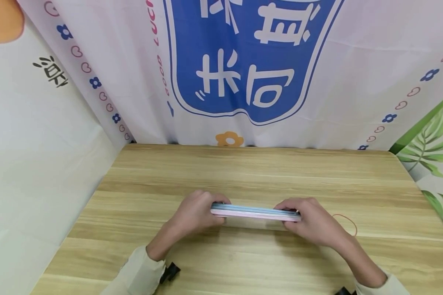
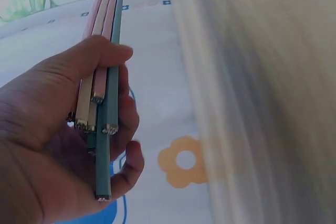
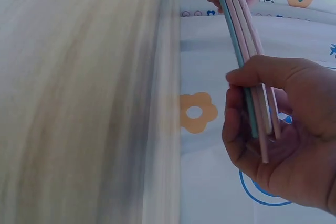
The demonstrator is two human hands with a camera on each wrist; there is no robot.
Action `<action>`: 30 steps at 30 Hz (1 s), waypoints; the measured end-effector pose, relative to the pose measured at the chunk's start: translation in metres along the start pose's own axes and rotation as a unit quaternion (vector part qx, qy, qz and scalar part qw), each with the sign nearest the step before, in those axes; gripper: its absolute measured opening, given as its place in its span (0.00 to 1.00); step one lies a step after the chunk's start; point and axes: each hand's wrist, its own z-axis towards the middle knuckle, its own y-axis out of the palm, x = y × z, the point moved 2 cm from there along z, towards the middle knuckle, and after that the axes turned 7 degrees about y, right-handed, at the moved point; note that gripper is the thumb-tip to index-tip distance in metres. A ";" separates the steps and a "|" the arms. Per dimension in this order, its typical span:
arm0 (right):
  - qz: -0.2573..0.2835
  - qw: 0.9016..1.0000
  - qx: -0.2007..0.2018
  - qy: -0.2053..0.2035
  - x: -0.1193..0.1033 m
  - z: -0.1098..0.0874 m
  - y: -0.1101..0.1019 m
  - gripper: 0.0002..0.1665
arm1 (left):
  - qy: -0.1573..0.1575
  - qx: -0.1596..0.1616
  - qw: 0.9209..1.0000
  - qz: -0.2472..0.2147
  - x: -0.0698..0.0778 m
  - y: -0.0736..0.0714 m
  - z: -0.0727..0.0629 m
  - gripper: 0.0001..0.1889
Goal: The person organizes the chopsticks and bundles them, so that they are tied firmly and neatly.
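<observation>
A bundle of pastel chopsticks in pink, white and teal lies level between the hands, raised over the wooden table. My left hand grips its left end, thumb on the near side and fingers on the far side. In the left wrist view, the square stick ends stick out unevenly below the thumb. My right hand grips the other end the same way. The slimmer round ends in the right wrist view are staggered too, near the palm.
A thin red rubber band lies on the wooden table, just right of my right hand. Printed cloth hangs along the table's back edge and sides. Black straps show at the sleeve cuffs.
</observation>
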 end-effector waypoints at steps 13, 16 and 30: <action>0.036 0.992 0.118 -0.035 0.001 0.001 -0.002 0.19 | -0.011 0.122 0.992 0.034 0.007 -0.008 0.010 0.14; 0.041 0.989 0.137 -0.031 0.000 0.001 -0.003 0.20 | -0.016 0.156 0.987 0.039 0.009 -0.010 0.012 0.14; 0.056 0.984 0.170 -0.015 -0.002 0.003 -0.007 0.20 | -0.008 0.163 0.987 -0.008 0.015 -0.011 0.016 0.14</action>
